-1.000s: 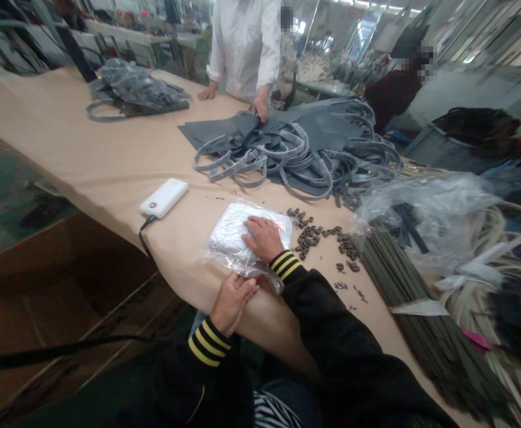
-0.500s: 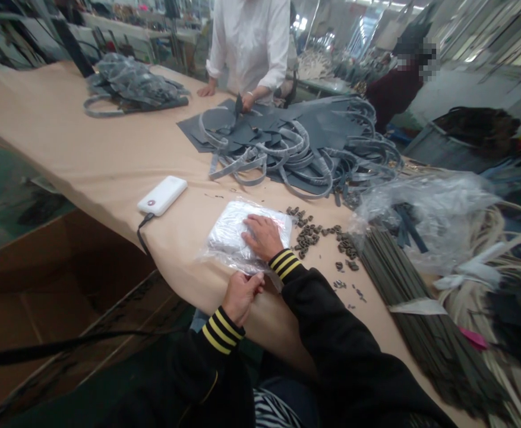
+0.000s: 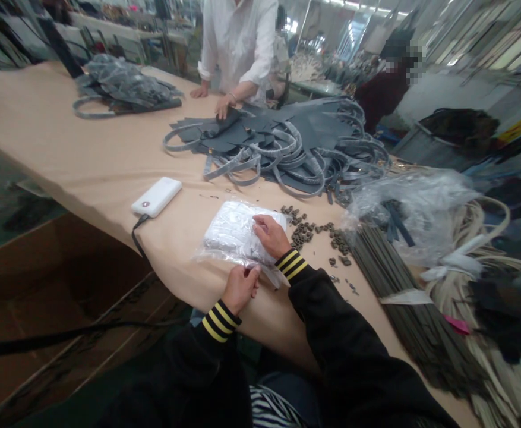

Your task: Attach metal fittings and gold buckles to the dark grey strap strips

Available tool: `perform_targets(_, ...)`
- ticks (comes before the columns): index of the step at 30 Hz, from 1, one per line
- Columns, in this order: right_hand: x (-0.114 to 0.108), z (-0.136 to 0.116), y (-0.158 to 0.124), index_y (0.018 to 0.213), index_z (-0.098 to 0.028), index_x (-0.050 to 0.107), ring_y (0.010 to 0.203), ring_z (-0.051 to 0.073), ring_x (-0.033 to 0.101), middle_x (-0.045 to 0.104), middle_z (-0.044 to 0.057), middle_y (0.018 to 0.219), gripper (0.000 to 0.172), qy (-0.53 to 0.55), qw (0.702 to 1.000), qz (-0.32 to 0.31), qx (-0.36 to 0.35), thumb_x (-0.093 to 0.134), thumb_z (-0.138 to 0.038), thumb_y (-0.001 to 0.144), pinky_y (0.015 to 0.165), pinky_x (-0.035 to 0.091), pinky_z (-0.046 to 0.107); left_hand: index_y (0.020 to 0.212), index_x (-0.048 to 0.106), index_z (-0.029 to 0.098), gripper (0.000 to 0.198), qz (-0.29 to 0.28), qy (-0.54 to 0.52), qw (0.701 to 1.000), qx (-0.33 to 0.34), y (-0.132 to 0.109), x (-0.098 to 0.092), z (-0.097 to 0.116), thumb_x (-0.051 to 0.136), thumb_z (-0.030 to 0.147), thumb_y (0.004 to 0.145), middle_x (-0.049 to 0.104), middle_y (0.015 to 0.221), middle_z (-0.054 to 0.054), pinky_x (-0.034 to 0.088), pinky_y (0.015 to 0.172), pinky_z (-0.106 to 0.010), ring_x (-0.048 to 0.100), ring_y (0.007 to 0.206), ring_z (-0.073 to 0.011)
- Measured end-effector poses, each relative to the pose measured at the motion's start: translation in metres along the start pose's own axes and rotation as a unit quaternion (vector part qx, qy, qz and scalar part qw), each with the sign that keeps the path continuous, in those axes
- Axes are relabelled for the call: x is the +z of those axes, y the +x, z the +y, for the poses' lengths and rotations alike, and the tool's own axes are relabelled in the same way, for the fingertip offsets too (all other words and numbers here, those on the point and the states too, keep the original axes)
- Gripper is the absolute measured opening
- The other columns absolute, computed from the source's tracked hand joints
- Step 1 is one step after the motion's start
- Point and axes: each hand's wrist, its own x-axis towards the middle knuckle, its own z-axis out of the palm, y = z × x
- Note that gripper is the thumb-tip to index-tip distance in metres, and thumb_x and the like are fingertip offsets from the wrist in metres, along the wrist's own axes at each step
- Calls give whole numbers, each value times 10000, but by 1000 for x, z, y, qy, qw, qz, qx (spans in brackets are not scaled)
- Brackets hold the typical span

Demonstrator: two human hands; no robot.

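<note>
A clear plastic bag (image 3: 231, 229) with white contents lies near the table's front edge. My right hand (image 3: 272, 236) rests over the bag's right part, fingers slightly bent and apart, gripping nothing. Just below the bag's near edge is my left hand (image 3: 242, 288), its thumb and fingers pinched together at the loose plastic. What lies between those fingertips is mostly hidden. Small dark metal buckles (image 3: 302, 233) are scattered right beside the bag.
A white power bank (image 3: 157, 197) with a black cable lies left. Grey pieces with looped straps (image 3: 282, 148) pile up ahead, where a co-worker's hand (image 3: 225, 106) touches them. Bundled dark strips (image 3: 389, 279) and crumpled plastic (image 3: 420, 196) lie right. A cardboard box (image 3: 64, 255) stands below the table's left edge.
My right hand has slid a little right across the bag, its fingers more bent. The left hand stays pinched at the near edge. The co-worker's hand has moved left and lower over the grey pieces.
</note>
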Motion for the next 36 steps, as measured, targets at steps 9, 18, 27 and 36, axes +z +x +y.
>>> perform_targets(9,6,6,-4,940,-127,551,998,186,472,563,114,1020,240,-74,995,-30,-65,448,-209,739,909,349,351,472,485,162,294,7,4,999,40,4,-5,-2,537,380,662,380,364,62,236,374,-198,320,352,-59)
perform_targets(18,5,7,-5,944,-128,549,989,182,472,566,106,1024,241,-71,995,-19,-63,434,-204,747,910,341,345,579,480,127,327,-89,-260,956,-107,-12,-5,6,610,426,601,376,435,76,133,309,-144,259,330,-7)
perform_targets(27,-4,1,-3,842,-145,571,858,158,548,608,75,897,196,94,995,18,14,433,-237,738,792,441,323,710,482,141,274,50,-271,958,-77,-17,-1,1,665,303,588,512,672,18,433,493,-171,537,635,-89)
perform_targets(36,-45,-25,-76,744,-153,527,533,96,563,603,31,741,227,233,925,81,290,526,-376,697,447,459,208,615,462,126,257,16,-289,951,-109,-16,-3,8,673,260,554,496,509,35,290,353,-139,453,464,-51)
